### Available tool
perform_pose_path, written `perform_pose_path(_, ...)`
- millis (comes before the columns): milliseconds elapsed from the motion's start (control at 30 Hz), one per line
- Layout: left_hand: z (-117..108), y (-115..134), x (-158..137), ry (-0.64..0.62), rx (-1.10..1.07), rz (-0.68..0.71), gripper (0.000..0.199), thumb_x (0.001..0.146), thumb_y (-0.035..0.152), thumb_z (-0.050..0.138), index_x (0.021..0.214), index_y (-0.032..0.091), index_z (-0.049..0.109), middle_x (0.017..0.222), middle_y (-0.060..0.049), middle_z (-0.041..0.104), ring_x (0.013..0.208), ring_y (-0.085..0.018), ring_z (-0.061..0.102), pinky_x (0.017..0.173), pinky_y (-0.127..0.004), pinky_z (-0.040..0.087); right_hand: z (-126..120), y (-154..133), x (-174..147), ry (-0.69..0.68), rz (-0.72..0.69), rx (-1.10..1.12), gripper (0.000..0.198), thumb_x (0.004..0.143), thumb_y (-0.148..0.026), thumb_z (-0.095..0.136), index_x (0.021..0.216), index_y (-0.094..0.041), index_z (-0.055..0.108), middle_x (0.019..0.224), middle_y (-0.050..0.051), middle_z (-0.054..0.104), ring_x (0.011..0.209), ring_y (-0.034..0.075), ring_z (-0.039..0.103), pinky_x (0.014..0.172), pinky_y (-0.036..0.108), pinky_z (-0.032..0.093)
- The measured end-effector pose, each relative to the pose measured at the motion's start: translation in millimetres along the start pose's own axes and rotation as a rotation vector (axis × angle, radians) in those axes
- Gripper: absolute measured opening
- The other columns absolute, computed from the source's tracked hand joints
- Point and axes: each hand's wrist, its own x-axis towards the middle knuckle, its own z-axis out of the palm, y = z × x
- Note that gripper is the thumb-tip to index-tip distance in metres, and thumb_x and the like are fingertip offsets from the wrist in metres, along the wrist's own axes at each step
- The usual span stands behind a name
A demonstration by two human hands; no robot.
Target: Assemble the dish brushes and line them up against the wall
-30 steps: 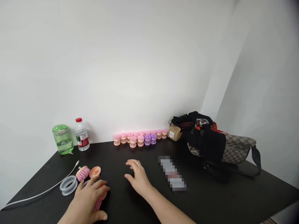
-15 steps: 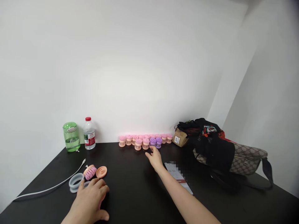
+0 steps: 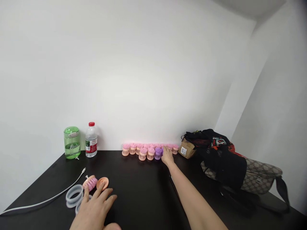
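My right hand (image 3: pixel 168 156) reaches to the row by the wall, its fingers around a purple scalp massage brush that it mostly hides. Just left of it stands another purple brush (image 3: pixel 158 153). Several pink-bristled brushes (image 3: pixel 143 154) on peach bases fill the row. Near the front left, my left hand (image 3: pixel 96 204) hovers low with fingers spread, holding nothing visible. Beyond its fingertips lie a tilted pink brush head (image 3: pixel 90 183) and a round peach part (image 3: pixel 102 183). Translucent rings (image 3: pixel 72 199) lie beside and partly beneath that hand.
A green jug (image 3: pixel 72 143) and a red-capped water bottle (image 3: pixel 91 140) stand back left. A white cable (image 3: pixel 57 193) crosses the left side. On the right are a small brown box (image 3: pixel 186 149), dark clothing (image 3: pixel 224 159) and a patterned bag (image 3: pixel 260 177). My right forearm covers most of a phone.
My right hand has moved forward and right, onto the right-hand purple brush. My left hand has spread its fingers and moved slightly right. The camera view has tilted up slightly.
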Motion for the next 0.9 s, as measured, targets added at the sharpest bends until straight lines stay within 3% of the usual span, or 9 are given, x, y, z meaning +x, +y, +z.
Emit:
perform_pose_path(100, 7.4, -5.4, -0.8, 0.083, 0.038, 0.02, 0.064, 0.078, 0.073, 0.059, 0.126, 0.032, 0.066, 0.128, -0.016, 0.068, 0.133, -0.047, 0.047, 0.105, -0.082, 0.019, -4.0, -1.4, -1.6, -0.03, -0.005, -0.041, 0.032, 0.097, -0.032, 0.062, 0.125, -0.018, 0.059, 0.129, 0.01, 0.06, 0.109, 0.025, 0.063, 0.091, 0.046, 0.055)
perform_pose_path(267, -1.5, 1.2, 2.3, 0.164, 0.067, 0.003, 0.061, 0.08, 0.075, 0.054, 0.12, 0.032, 0.069, 0.124, -0.014, 0.069, 0.128, -0.046, 0.053, 0.101, -0.08, 0.029, -17.7, -4.6, -12.2, -0.066, 0.041, -0.054, 0.033, 0.096, -0.032, 0.063, 0.125, -0.017, 0.058, 0.129, 0.01, 0.06, 0.11, 0.025, 0.063, 0.091, 0.046, 0.055)
perform_pose_path(433, -15.8, 6.7, 7.7, 0.244, 0.082, 0.07, 0.051, 0.083, 0.067, 0.058, 0.116, 0.031, 0.069, 0.12, -0.009, 0.072, 0.124, -0.041, 0.059, 0.099, -0.066, 0.045, -42.3, -8.5, -30.4, -0.11, 0.028, 0.085, 0.033, 0.096, -0.031, 0.063, 0.125, -0.016, 0.059, 0.128, 0.01, 0.06, 0.11, 0.025, 0.063, 0.092, 0.047, 0.054)
perform_pose_path(600, -28.8, 19.9, 12.4, 0.345, 0.063, 0.166, 0.057, 0.082, 0.065, 0.061, 0.121, 0.023, 0.065, 0.117, -0.01, 0.073, 0.121, -0.039, 0.061, 0.103, -0.061, 0.047, -64.9, -26.1, -79.4, -0.151, -0.123, 0.385, 0.05, 0.077, -0.017, 0.074, 0.124, -0.015, 0.057, 0.134, 0.015, 0.055, 0.126, 0.031, 0.052, 0.106, 0.043, 0.042)
perform_pose_path(767, -35.9, 45.6, 14.4, 0.413, -0.016, 0.195, 0.075, 0.083, 0.057, 0.066, 0.143, 0.019, 0.043, 0.134, -0.015, 0.063, 0.133, -0.036, 0.052, 0.109, -0.061, 0.042, -67.2, -59.9, -156.5, -0.401, -0.237, 0.774, 0.04, 0.076, -0.032, 0.072, 0.112, -0.019, 0.062, 0.103, 0.006, 0.071, 0.096, 0.025, 0.068, 0.084, 0.036, 0.054)
perform_pose_path(900, -37.0, 61.7, 15.8, 0.377, -0.081, 0.165, 0.078, 0.072, 0.058, 0.077, 0.133, 0.018, 0.049, 0.123, -0.015, 0.067, 0.121, -0.037, 0.059, 0.102, -0.059, 0.047, -69.7, -83.9, -199.9, -0.632, -0.246, 1.176, 0.036, 0.077, -0.042, 0.072, 0.103, -0.019, 0.062, 0.09, 0.003, 0.068, 0.084, 0.021, 0.066, 0.075, 0.031, 0.053)
